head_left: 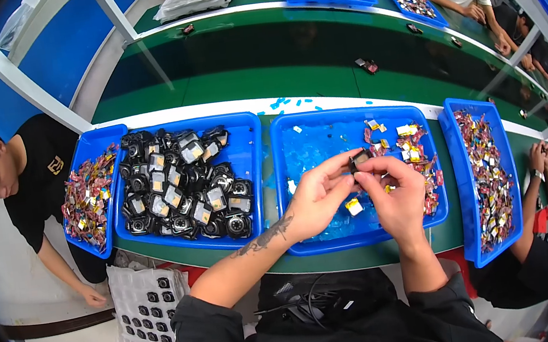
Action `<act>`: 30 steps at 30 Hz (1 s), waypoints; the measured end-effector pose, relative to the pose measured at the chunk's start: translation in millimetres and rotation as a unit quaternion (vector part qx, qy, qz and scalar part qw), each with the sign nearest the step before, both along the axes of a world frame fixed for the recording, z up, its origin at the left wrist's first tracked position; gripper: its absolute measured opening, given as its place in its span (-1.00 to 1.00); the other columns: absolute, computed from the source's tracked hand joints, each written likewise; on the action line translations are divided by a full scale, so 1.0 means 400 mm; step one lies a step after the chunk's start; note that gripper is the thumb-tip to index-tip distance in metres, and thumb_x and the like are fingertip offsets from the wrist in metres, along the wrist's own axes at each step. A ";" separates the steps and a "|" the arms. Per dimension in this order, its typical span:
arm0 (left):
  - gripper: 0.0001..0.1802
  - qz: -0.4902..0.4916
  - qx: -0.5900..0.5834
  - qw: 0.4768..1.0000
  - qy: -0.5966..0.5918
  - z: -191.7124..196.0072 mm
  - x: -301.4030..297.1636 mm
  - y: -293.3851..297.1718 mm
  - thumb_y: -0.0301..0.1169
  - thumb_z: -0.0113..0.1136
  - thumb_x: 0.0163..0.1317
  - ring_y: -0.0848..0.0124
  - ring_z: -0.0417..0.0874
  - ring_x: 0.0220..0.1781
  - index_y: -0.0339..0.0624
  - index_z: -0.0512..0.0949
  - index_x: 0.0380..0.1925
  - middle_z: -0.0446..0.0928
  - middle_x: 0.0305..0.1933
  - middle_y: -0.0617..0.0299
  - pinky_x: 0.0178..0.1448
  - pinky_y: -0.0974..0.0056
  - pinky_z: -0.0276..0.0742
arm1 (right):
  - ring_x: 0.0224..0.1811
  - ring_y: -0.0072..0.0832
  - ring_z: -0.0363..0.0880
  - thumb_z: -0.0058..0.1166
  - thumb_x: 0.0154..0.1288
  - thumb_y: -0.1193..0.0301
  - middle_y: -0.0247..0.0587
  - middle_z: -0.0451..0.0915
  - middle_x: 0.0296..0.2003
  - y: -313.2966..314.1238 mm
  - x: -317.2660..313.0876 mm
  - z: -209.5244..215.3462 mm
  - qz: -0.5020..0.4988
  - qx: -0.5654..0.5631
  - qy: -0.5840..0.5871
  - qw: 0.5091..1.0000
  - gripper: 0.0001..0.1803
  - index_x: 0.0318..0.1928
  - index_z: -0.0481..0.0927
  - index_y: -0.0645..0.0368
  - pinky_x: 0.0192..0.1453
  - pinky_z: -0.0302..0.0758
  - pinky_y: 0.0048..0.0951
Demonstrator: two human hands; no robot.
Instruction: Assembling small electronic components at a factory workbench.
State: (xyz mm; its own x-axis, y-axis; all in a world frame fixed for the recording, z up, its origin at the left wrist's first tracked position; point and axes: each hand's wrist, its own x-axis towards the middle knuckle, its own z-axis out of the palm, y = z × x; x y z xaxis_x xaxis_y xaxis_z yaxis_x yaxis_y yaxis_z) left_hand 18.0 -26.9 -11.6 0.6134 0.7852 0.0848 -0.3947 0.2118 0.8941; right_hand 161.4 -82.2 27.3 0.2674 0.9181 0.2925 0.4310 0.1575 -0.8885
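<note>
Black camera module (pixel 359 159) pinched between left hand (pixel 317 196) and right hand (pixel 393 194) fingertips; 1 full tray of modules (pixel 250 174) remains unworked.

Glossy blue plastic tray (pixel 310 238), smooth green worktop (pixel 242 82), small black plastic part (pixel 359 159), shiny foil-wrapped pieces (pixel 489 172)

Blue trays on the near bench: four, namely a narrow tray (pixel 94 146) far left, a wide tray (pixel 254 173) beside it, a centre tray (pixel 364 238) and a narrow tray (pixel 468 215) right. Blue trays on the far bench: two, one (pixel 328 1) centre and one (pixel 404 8) right of it. Small black camera bodies (pixel 183 185) in the wide tray: several dozen, too heaped to count. Hands over the centre tray: two, left hand (pixel 318 196) and right hand (pixel 397 197). Small black part (pixel 359 159) pinched between them: one. Other people in view: five at least.
</note>
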 end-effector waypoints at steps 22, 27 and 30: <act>-0.57 -0.017 0.068 0.996 0.057 0.005 -0.007 -0.006 -0.54 -0.05 0.43 0.41 0.57 0.10 -0.39 0.33 0.27 0.52 0.14 0.06 0.20 0.29 0.52 | -0.45 -0.55 0.55 0.28 0.09 0.61 -0.22 0.64 -0.46 -0.009 0.003 0.004 -0.010 0.014 0.013 1.000 -0.91 -0.35 0.66 0.29 -0.32 0.47 -0.53; -0.58 -0.023 0.098 0.990 0.095 0.014 -0.009 -0.013 -0.52 -0.05 0.44 0.48 0.53 0.12 -0.32 0.35 0.28 0.53 0.14 0.11 0.20 0.36 0.49 | -0.48 -0.41 0.53 0.30 0.04 0.58 -0.22 0.60 -0.51 -0.013 0.006 -0.007 -0.033 0.036 -0.018 0.999 -0.90 -0.45 0.61 0.24 -0.33 0.43 -0.42; -0.56 -0.028 0.094 0.992 0.075 0.006 -0.003 -0.016 -0.53 -0.04 0.43 0.47 0.53 0.12 -0.32 0.34 0.29 0.53 0.14 0.09 0.21 0.35 0.48 | -0.49 -0.42 0.53 0.30 0.04 0.58 -0.24 0.60 -0.52 -0.016 0.011 -0.016 -0.034 0.037 -0.021 0.998 -0.90 -0.45 0.60 0.23 -0.31 0.41 -0.41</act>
State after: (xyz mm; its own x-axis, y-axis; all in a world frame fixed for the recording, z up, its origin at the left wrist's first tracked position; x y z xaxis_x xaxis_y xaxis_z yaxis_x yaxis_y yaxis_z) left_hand 16.9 -33.5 -9.2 0.6719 0.7291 0.1305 -0.2466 0.0541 0.9676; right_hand 166.0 -88.4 20.7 0.3152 0.8734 0.3714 0.4796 0.1911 -0.8564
